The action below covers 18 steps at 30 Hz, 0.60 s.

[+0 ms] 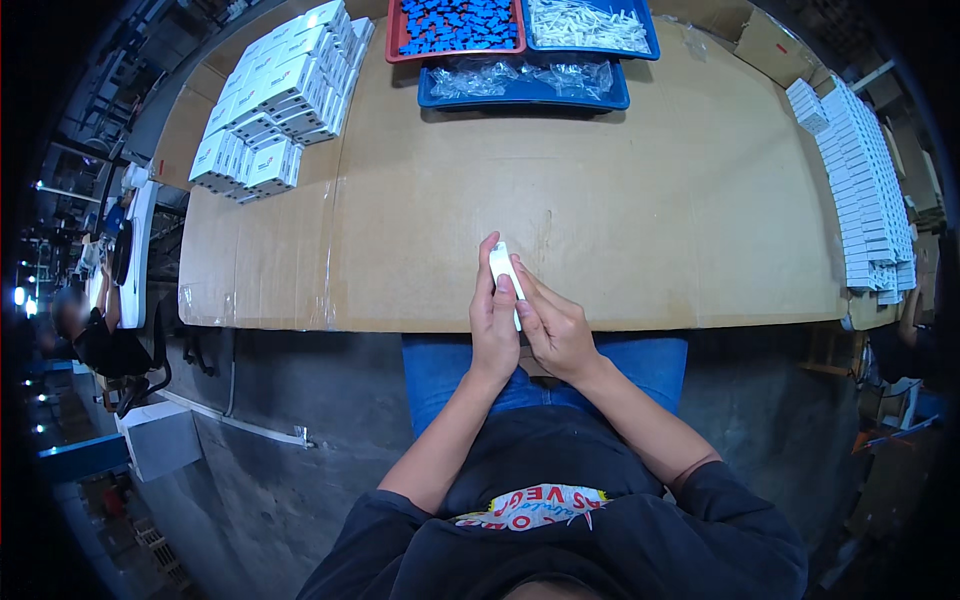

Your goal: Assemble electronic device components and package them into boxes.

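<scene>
A small, slim white box [503,262] is held upright between my two hands, over the near edge of the cardboard-covered table [600,220]. My left hand [492,325] grips it along its left side, with the thumb pressed on its near face. From the right, my right hand [557,330] closes on the same box, its fingers along the side and the thumb near the lower end. Fingers cover part of the box, so its full length and lower end are partly hidden.
Stacked white boxes [275,85] stand at the far left. A red tray [457,52] of blue pieces, a blue tray [655,40] of white pieces and a blue tray [525,102] of clear plastic bags sit at the back. Small white boxes [860,185] line the right edge. A person [105,340] sits far left.
</scene>
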### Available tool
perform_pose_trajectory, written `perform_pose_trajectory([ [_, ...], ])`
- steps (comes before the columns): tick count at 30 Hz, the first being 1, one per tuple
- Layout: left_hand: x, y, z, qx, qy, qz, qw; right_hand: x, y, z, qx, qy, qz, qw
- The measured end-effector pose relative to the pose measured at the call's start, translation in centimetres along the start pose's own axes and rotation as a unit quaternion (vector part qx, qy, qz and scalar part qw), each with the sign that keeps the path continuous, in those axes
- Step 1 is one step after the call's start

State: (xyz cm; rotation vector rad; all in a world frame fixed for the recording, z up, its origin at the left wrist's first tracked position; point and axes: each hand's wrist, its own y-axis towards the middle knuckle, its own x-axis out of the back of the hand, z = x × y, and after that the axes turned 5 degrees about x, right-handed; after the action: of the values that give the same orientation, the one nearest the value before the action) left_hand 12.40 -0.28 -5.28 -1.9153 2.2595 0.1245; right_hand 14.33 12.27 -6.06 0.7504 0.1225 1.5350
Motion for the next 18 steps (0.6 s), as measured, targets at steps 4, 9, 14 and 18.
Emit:
perform_pose_trajectory([
  [4,-0.31,0.14,0.79,-0.033,0.019,-0.022,0.999,0.03,-0.06,-0.07,0.019,-0.023,-0.012,0.999],
  [9,-0.50,-0.25,0.57,-0.011,-0.005,-0.021,1.000,0.09,-0.17,-0.08,0.018,-0.030,-0.017,0.999],
  [14,-0.41,-0.38,0.46,0.018,-0.034,-0.007,0.999,0.27,-0.31,-0.07,0.007,-0.014,-0.016,1.000],
  [18,-0.01,0.55,0.20,-0.018,0.006,-0.022,1.000,0.51,0.59,0.43,-0.027,0.043,0.000,0.999],
])
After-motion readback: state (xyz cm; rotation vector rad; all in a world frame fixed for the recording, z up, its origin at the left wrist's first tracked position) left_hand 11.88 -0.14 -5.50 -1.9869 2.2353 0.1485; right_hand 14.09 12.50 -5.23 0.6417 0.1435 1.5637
